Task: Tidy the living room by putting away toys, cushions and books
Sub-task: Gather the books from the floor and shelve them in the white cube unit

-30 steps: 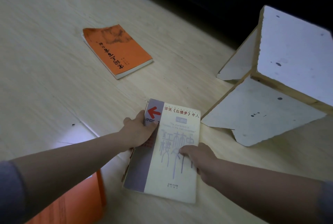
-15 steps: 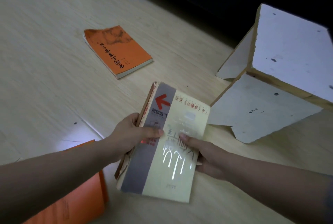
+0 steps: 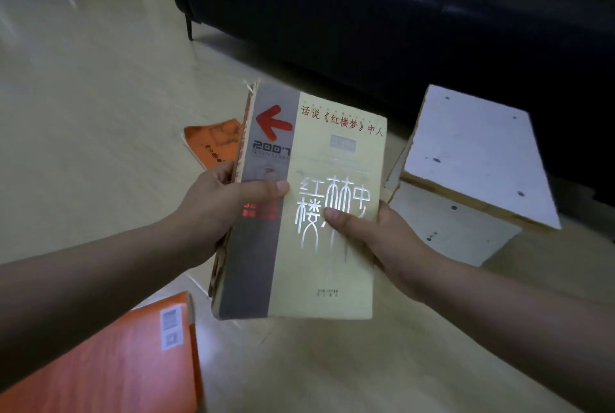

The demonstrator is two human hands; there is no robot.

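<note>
Both hands hold a worn cream-and-grey paperback book (image 3: 309,199) up above the pale wooden floor (image 3: 83,113). The left hand (image 3: 213,209) clamps its spine edge, thumb across the cover; the right hand (image 3: 376,239) grips the opposite edge, thumb on the silver lettering.

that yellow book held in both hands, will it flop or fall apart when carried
Probably slightly floppy: the yellow book looks like a soft-covered paperback, gripped by the left hand and right hand. Its spine edge looks frayed and torn, so it may shed pages if lifted by the cover alone. It looks thick, so likely not light.
</note>
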